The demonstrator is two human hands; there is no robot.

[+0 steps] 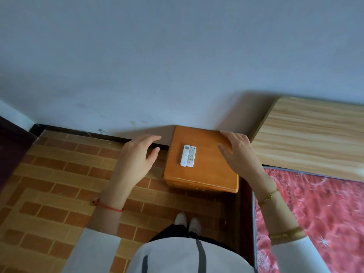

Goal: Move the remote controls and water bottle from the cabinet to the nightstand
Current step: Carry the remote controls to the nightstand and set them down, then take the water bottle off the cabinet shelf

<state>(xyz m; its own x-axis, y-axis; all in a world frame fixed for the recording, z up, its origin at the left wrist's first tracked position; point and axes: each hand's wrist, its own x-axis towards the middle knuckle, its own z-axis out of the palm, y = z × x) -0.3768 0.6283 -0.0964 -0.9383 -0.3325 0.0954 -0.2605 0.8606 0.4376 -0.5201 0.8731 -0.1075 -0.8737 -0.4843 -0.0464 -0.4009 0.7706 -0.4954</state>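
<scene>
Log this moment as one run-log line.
remotes: side by side on nightstand | bottle: not visible | left hand: open, empty | right hand: open, empty

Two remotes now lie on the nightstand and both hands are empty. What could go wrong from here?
1. The water bottle is not in view, so it may get forgotten.
2. The two remote controls lie touching mid-top on the nightstand; the open right hand hovering over the top could nudge them.
3. The left hand hangs beside the nightstand and could bump its edge.

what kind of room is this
Most likely a bedroom. A small wooden nightstand stands against the wall beside a bed with a red patterned cover and a wooden headboard. Two white remotes lie side by side on the nightstand, and both hands are empty.
</scene>
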